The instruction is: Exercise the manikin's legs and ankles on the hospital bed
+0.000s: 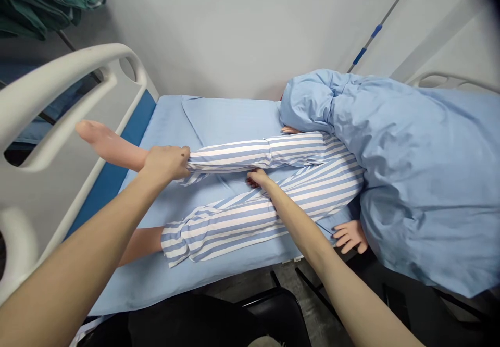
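The far leg [230,155] of a manikin [336,167] in striped trousers [308,193] had apparently been raised above the blue sheet [230,111]. Its ankle [136,157] was gripped by the left hand [166,162]. The right hand [258,177] was placed by the knee [269,151], fingers curled; its hold could not be told. The near leg [226,235] was held by neither hand and remained lowered. The blue quilt [422,180] was already gathered back to the hips.

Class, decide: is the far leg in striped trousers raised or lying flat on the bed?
The far leg looks raised: the left hand grips it above the foot, which shows against the footboard.
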Demonstrator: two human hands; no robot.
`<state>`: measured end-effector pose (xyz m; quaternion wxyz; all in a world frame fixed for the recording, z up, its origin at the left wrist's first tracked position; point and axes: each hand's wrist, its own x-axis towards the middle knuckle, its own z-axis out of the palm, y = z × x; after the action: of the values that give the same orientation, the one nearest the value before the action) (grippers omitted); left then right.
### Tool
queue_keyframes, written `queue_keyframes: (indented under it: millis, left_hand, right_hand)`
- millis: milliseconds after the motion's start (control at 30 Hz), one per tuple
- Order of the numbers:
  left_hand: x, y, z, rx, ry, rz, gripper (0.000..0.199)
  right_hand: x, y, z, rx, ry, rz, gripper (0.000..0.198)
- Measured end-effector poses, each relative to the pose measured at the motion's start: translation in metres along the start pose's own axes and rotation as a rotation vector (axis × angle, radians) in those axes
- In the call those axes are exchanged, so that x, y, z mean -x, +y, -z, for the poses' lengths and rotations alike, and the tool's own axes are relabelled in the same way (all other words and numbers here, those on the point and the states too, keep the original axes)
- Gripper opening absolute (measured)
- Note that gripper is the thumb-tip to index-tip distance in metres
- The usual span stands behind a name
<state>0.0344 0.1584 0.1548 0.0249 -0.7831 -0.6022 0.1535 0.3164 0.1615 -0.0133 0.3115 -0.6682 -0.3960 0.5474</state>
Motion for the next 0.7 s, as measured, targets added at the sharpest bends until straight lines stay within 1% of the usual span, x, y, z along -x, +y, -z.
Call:
queue_keyframes:
  millis: [100,200,267,367,433,500,567,633,700]
  left_hand:
    - [0.002,0.000,0.005,0.009,0.046,-0.012,0.043]
    - [0.005,0.003,-0.001,0.044,0.022,0.005,0.041]
    - [0.007,0.005,-0.011,0.061,-0.011,0.023,0.041]
    - [0.009,0.010,-0.033,0.094,-0.043,0.051,0.043]
    - [0.011,0.014,-0.047,0.144,-0.061,0.068,0.044]
    - [0.013,0.020,-0.061,0.202,-0.076,0.076,0.045]
    - [0.015,0.029,-0.073,0.243,-0.069,0.086,0.045]
    - [0.018,0.042,-0.085,0.256,-0.020,0.114,0.046]
    - [0.022,0.057,-0.096,0.256,0.066,0.153,0.046]
  right_hand:
    - [-0.001,-0.009,0.012,-0.294,0.110,0.084,0.017]
    - [0.001,-0.020,0.032,-0.540,0.197,0.163,0.018]
    - [0.004,-0.024,0.043,-0.720,0.185,0.180,0.017]
    - [0.012,-0.028,0.051,-1.103,0.095,0.187,0.016]
    - [0.019,-0.030,0.053,-1.317,0.037,0.221,0.020]
    - [0.025,-0.031,0.054,-1.406,-0.001,0.264,0.022]
    - [0.029,-0.032,0.057,-1.450,-0.022,0.279,0.022]
    - [0.033,-0.032,0.061,-1.479,-0.012,0.275,0.019]
    - [0.035,-0.032,0.066,-1.501,0.007,0.283,0.016]
